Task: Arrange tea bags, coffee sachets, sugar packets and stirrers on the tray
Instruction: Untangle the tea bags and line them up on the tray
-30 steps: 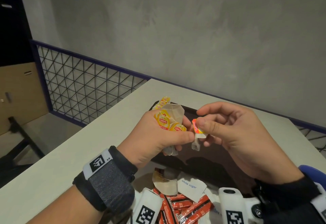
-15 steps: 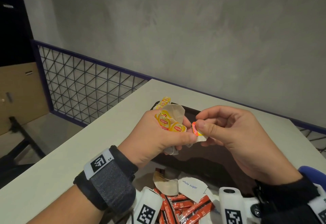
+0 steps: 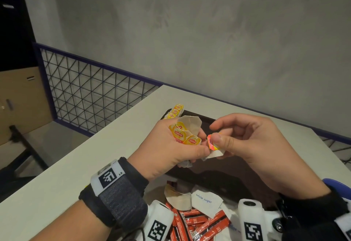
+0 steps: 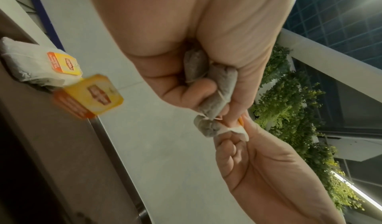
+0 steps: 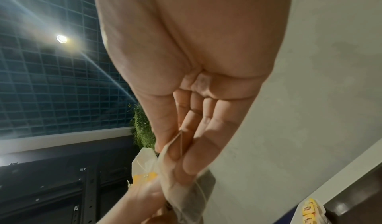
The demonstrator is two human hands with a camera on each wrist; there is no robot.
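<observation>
Fingers of my left hand [image 3: 171, 145] curl round a bunch of tea bags [image 3: 185, 133], their yellow tags fanned out on top so I can see which one to take. Thumb and forefinger of my right hand [image 3: 252, 145] pinch a single tea bag [image 3: 213, 145] by its orange tag and the paper just under it, close against the bunch; the other right fingers are loosely bent behind. I hold it by the tag, I think, because the strings tangle and a pull at the tag draws one bag free without dragging the rest.

Both hands hang above the dark tray [image 3: 218, 176], which sits on the pale table [image 3: 57, 183]. A short row of tea bags [image 3: 175, 111] already stands at the tray's far left corner, so I judge this one is meant to join them there.

Near me lie red coffee sachets [image 3: 207, 223], a white sugar packet [image 3: 205, 200] and one loose tea bag [image 3: 179, 198]; whether these lie on the table or on something else I cannot tell. I see no stirrers.
</observation>
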